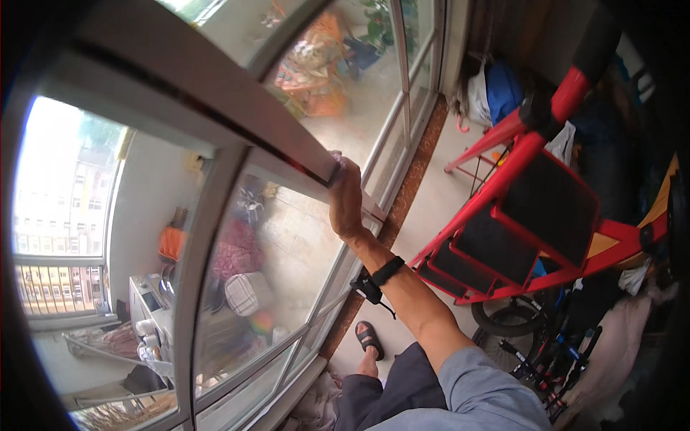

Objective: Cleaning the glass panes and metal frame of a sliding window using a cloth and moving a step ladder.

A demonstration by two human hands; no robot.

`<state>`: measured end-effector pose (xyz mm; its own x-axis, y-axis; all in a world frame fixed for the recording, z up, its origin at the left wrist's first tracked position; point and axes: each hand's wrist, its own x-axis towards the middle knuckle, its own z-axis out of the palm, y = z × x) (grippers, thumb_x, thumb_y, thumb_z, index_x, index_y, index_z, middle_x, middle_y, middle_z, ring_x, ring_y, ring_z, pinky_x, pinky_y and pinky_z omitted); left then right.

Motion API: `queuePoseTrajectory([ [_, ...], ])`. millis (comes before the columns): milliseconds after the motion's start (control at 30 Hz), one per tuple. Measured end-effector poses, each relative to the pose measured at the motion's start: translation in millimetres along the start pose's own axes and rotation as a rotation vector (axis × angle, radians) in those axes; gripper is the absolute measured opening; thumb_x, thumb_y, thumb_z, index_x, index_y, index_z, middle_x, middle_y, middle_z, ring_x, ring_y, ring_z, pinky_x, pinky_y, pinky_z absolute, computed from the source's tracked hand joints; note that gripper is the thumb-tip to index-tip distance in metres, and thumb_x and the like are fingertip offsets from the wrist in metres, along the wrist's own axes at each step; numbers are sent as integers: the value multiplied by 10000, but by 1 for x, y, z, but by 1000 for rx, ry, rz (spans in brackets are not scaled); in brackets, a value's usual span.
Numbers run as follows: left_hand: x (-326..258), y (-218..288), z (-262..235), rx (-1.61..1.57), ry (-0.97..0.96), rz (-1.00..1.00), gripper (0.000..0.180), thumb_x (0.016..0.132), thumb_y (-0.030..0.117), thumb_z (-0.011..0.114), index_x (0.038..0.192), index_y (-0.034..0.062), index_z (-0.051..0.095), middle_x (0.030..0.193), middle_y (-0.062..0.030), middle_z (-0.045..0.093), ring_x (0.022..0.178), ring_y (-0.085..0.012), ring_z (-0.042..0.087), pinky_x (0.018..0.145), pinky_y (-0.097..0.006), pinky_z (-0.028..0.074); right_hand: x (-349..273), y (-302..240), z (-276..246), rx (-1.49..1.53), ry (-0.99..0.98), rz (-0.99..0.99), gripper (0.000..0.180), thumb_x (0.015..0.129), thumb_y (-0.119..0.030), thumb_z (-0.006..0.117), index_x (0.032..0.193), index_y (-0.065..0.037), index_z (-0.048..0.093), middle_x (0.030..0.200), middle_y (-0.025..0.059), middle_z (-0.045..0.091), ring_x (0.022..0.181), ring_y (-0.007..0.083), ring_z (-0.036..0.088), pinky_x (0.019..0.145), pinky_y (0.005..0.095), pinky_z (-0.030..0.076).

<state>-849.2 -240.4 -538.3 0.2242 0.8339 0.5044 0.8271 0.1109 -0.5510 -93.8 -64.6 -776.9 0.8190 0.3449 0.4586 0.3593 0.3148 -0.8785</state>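
Observation:
My right hand (346, 197) is raised, fingers curled over the horizontal bar of a white window frame (215, 122). The forearm, in a grey sleeve with a black strap (381, 276) at the wrist, runs up from the lower right. My left hand is out of view. Far below, one foot in a black sandal (369, 337) stands on the tiled floor beside the window's bottom rail.
A red step ladder (532, 208) with black treads stands to the right. A bicycle (546, 345) and cloth lie at the lower right, bags (496, 93) at the far wall. Through the glass is a balcony with a washing machine (154, 302), bundles and orange items.

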Motion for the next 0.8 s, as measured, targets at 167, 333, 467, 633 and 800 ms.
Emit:
queuePoseTrajectory([
  [167,3,5,-13,-71,-255,-157,407,839,365,736,751,-17,628,733,-219,640,675,-396,620,615,-510,488,-64,86,-11,-7,145,261,435,1083,-373,348,1277,-33,538,1244,167,574,1209,321,515,1064,416,369],
  [333,-1,-5,-1,0,-169,-136,397,840,363,728,816,-29,668,812,-225,670,730,-379,646,655,-492,514,-110,173,-42,109,117,719,399,1071,-349,320,1123,-28,552,1043,121,558,1028,223,533,970,375,395],
  [467,-2,-17,10,29,-276,-184,390,852,376,729,891,-9,682,841,-202,682,760,-374,662,683,-477,528,-115,183,-53,183,168,1001,337,1060,-315,324,1098,-41,516,970,125,533,971,221,530,922,385,407],
  [633,-3,-21,28,31,-311,-205,411,884,400,707,974,-1,697,891,-181,707,792,-370,678,711,-453,549,-96,132,-22,-229,165,934,437,1046,-306,392,1340,-4,506,1336,239,563,1222,383,529,1033,426,392],
  [800,-4,-51,12,-38,-348,-116,471,901,436,701,1079,1,673,948,-189,722,852,-358,699,741,-429,568,-93,46,22,-168,280,408,448,1061,-225,425,1450,-4,412,1522,258,383,1433,406,346,1181,428,308],
])
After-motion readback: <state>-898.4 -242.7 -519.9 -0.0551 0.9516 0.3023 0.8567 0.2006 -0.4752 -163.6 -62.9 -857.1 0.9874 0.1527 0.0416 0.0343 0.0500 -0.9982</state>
